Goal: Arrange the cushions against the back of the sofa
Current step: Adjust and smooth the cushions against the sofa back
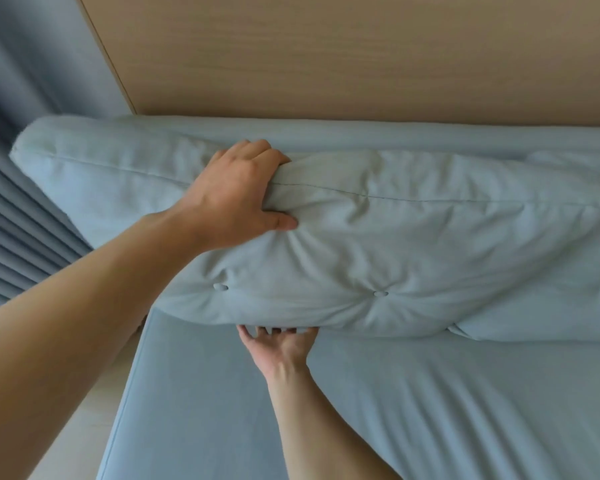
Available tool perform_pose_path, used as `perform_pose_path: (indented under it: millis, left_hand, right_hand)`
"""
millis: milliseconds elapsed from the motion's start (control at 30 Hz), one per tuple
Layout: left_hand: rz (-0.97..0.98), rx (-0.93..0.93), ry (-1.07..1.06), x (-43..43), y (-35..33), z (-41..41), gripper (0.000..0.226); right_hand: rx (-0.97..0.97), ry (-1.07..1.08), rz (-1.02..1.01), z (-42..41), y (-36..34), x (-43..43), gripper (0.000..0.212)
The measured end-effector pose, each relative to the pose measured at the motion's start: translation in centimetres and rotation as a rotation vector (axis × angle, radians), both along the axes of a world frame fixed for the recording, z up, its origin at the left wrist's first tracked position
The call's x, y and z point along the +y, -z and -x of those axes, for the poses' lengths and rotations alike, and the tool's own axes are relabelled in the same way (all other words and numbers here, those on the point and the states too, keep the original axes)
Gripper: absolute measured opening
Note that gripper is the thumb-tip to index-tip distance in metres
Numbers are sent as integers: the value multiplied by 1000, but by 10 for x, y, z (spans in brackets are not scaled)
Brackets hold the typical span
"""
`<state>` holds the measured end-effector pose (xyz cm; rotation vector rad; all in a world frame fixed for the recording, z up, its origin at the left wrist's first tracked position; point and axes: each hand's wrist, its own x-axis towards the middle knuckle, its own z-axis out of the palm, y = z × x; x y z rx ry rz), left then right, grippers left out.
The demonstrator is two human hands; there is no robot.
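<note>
A large pale blue cushion [395, 244] with two fabric buttons leans against the back of the sofa [361, 135]. My left hand [236, 195] grips its top seam, fingers over the far side and thumb on the front. My right hand [281, 344] is at the cushion's lower edge, fingertips tucked under it where it meets the seat [361, 410]. A second pale blue cushion [551, 306] lies to the right, partly behind and below the first one.
A light wood wall panel [361, 53] rises behind the sofa. Blue-grey curtains [21, 202] hang at the left. A strip of pale floor [94, 393] shows beside the seat's left edge.
</note>
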<state>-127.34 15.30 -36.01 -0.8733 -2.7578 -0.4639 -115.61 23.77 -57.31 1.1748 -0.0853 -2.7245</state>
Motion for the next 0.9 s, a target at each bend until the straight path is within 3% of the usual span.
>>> perform_pose_path:
  millis: [200,433,733,900]
  left_hand:
    - [59,-142,-121,-5,9,17,85]
    - [152,-137,-170,3,22,22,122]
    - [193,-160,-174,25,36,43,124]
    - [251,-221,-216,43,10,30,141]
  right_hand:
    - [-53,-134,-68,-2,11,12,83]
    - [-57,-165,-10,10,8,27,79]
    - [-100,-389,-104,17,16,62,85]
    - [-199,-441,-233,-13,8,100,66]
